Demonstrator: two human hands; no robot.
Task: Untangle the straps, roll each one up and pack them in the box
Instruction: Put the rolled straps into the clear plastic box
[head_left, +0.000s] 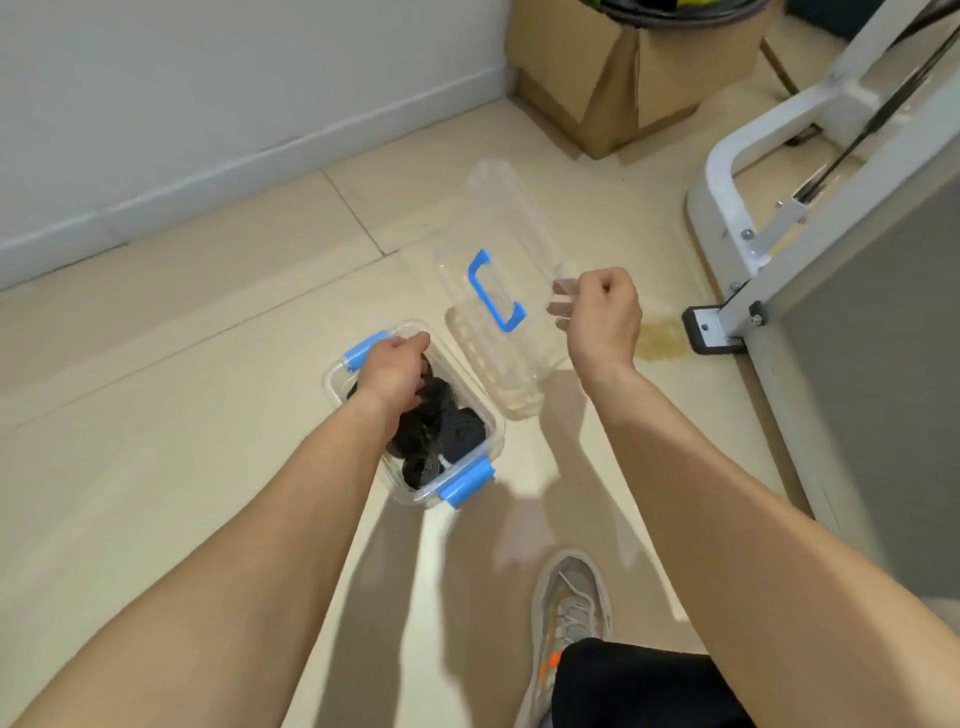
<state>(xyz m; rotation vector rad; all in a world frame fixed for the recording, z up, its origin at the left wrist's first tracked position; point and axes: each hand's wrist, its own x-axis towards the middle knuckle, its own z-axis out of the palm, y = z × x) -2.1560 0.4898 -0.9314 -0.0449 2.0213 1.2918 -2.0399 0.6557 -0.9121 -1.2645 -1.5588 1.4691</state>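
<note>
Step in hand, by the look of it: settling the last rolls and closing up. Keep the left hand (392, 371) low in the box (496, 415), just left of centre frame, fingers curled down over the far roll and holding it. Press flat before letting go, to guard against a coil springing open and riding above the rim. Withdraw straight up, without dragging a loose tail along. Bring over the lid (524, 260), held tilted in the air right of the box by the right hand (602, 312), fingers and thumb pinched on its right edge. Level it, blue handle up, matched end to end with the box. Seat evenly, then snap up the blue latches (467, 483) at both short ends, after checking for any strap end caught under the rim. Straps (452, 431): black flat webbing, wound into tight coils, several packed close together and filling most of the clear box on the beige floor. None seen loose outside. Thin clear plastic on box and lid, probably flexible, so no hard squeezing.
</note>
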